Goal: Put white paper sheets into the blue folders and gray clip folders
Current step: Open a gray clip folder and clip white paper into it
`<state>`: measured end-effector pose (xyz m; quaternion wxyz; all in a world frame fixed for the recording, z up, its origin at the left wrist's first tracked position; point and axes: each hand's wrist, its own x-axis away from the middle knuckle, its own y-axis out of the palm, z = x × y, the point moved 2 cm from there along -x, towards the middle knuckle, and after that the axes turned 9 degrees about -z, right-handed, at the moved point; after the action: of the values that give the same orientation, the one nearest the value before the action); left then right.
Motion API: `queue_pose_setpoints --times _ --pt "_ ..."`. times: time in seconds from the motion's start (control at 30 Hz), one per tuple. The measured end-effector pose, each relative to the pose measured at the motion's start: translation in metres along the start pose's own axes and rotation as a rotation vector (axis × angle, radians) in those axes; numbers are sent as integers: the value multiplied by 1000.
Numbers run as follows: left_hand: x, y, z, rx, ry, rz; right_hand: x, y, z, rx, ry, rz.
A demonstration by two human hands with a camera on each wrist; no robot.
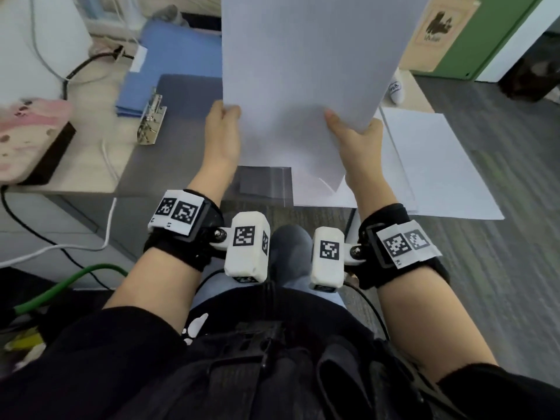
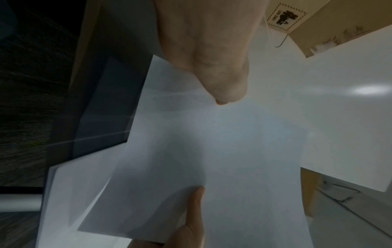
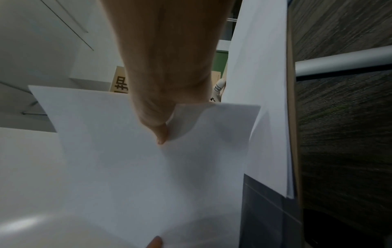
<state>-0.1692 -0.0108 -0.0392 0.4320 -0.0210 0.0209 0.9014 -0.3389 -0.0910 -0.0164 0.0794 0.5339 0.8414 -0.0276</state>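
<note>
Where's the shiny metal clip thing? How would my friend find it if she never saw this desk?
Start at the desk and find the big gray folder lying open under the paper the two hands hold up. Look along that folder's left edge, just in front of the blue folders. The clip is the only shiny silver metal piece there; everything around it is flat and dull.

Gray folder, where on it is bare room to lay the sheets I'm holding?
Bare gray folder lies between the metal clip and the held sheets, both hands gripping them. It is crowded to the right, where the paper stack covers the desk.
</note>
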Motion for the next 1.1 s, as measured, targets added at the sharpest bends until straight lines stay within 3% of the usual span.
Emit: queue_pose_setpoints --times 0.1,0.27,0.47,0.6,0.9,1.0,1.1 --pt "-4 -3 0 -14 9 62 -5 5 3 -7 -10 15" --pt "-6 -14 5 35 168 230 -9 14 2 -35 -53 3" --pt "-9 -30 11 17 259 282 -17 32 1 -70 -31 -50" --pt "-18 -52 7 -86 145 229 -25 42 2 -44 30 -62" --pt "-17 -120 -19 -522 -105 418 -35 68 33 134 341 -92" --pt "-11 -131 -26 -586 -183 370 -32 78 42 163 423 -108" --pt "-9 -137 -35 -498 -255 269 -28 88 49 178 473 -124"
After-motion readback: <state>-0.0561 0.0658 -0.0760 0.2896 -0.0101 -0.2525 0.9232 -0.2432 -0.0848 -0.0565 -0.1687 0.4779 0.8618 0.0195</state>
